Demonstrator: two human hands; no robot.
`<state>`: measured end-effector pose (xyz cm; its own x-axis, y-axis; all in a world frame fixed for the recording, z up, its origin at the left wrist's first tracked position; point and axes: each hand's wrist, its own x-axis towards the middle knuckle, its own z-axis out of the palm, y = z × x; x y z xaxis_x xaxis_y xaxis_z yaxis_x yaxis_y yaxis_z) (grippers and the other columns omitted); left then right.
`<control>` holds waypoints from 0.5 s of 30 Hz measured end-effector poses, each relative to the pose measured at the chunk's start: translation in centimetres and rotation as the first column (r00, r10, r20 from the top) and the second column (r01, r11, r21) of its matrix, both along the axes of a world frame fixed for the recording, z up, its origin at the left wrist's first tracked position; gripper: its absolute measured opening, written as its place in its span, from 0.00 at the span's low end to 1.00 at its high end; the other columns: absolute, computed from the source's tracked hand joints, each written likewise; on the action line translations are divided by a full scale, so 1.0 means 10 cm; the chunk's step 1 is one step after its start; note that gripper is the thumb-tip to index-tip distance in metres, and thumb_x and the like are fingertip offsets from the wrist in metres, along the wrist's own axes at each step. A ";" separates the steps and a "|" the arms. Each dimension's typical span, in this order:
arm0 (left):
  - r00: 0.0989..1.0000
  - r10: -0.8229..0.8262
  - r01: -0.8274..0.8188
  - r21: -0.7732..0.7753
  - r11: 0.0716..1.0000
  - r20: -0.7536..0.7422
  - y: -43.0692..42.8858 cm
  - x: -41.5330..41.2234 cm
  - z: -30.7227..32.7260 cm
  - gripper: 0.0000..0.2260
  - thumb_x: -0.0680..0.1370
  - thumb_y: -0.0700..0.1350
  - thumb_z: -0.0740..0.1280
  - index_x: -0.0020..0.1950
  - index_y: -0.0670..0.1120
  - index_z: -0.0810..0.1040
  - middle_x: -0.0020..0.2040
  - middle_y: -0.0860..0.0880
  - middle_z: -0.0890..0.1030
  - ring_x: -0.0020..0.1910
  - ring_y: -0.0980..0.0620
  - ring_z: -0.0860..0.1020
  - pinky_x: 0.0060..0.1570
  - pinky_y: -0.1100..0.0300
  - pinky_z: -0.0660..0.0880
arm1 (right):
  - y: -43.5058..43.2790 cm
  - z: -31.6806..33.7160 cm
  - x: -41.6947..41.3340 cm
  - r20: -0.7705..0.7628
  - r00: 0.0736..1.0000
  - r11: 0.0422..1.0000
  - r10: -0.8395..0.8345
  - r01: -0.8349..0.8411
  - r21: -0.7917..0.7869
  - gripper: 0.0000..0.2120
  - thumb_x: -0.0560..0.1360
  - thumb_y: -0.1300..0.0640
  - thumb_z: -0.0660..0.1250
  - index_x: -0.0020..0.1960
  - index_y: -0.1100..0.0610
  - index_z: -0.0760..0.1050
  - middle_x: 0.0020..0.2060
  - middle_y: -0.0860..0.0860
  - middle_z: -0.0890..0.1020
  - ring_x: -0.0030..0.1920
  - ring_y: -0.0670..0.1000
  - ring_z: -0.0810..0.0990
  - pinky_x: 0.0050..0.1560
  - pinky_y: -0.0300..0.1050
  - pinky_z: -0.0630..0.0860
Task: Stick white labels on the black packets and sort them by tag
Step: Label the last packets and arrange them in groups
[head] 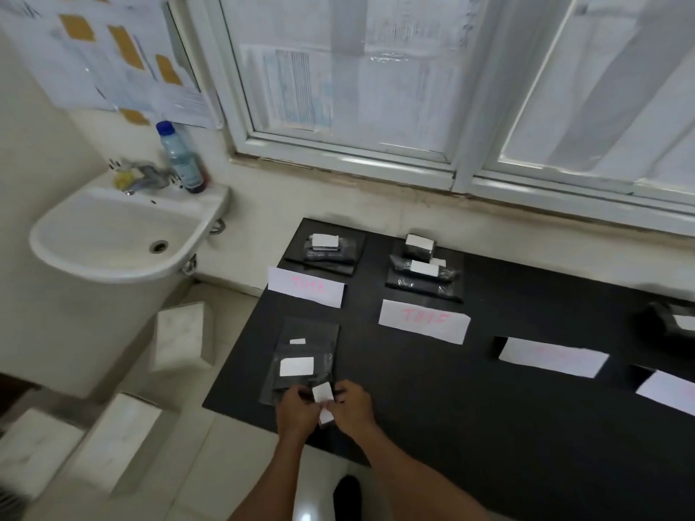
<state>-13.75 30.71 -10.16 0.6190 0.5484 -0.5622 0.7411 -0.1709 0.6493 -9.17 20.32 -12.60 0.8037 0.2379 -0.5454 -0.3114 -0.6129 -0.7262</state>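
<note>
Head view puts the black packets (316, 332) in a stack at the near left corner of the tabletop (413, 389), just beyond the hands, long axis running near to far. The left hand (295, 409) and right hand (355, 406) meet at the stack's near edge, both pinching a white label (323, 392) in their fingertips. The left hand is nearer the stack's middle, so the label probably travels forward and slightly left. Tag cards (305, 286) lie farther off, stepping rightward.
</note>
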 end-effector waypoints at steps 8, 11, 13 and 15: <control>0.999 0.038 -0.043 -0.619 0.784 -0.022 -0.02 0.48 0.47 0.08 0.76 0.35 0.68 0.54 0.38 0.79 0.49 0.39 0.84 0.43 0.45 0.85 0.41 0.59 0.82 | -0.58 0.34 0.57 0.070 0.997 0.985 0.037 -0.048 0.166 0.14 0.70 0.71 0.68 0.53 0.60 0.82 0.47 0.51 0.84 0.42 0.37 0.81 0.51 0.35 0.76; 0.998 -0.039 0.058 -0.664 0.746 0.043 -0.24 0.90 0.62 0.08 0.78 0.41 0.67 0.55 0.39 0.79 0.50 0.39 0.85 0.44 0.47 0.85 0.48 0.58 0.81 | -0.89 0.63 0.89 0.111 0.993 0.984 -0.050 0.030 0.177 0.14 0.72 0.71 0.66 0.56 0.63 0.81 0.50 0.51 0.82 0.46 0.42 0.80 0.46 0.29 0.76; 0.989 -0.067 0.138 -0.700 0.701 0.129 -0.50 1.21 0.72 0.09 0.79 0.40 0.65 0.56 0.38 0.79 0.49 0.38 0.84 0.42 0.48 0.85 0.50 0.56 0.79 | -1.19 0.83 1.09 0.164 0.974 0.973 -0.157 0.123 0.196 0.15 0.72 0.70 0.67 0.57 0.61 0.80 0.51 0.50 0.82 0.50 0.47 0.80 0.48 0.30 0.76; 0.981 -0.070 0.182 -0.724 0.665 0.182 -0.74 1.48 0.79 0.09 0.80 0.38 0.63 0.57 0.37 0.78 0.50 0.38 0.84 0.41 0.49 0.85 0.50 0.55 0.80 | -1.51 1.01 1.21 0.207 0.955 0.965 -0.212 0.171 0.197 0.19 0.69 0.68 0.71 0.57 0.56 0.80 0.53 0.49 0.82 0.51 0.48 0.81 0.51 0.35 0.78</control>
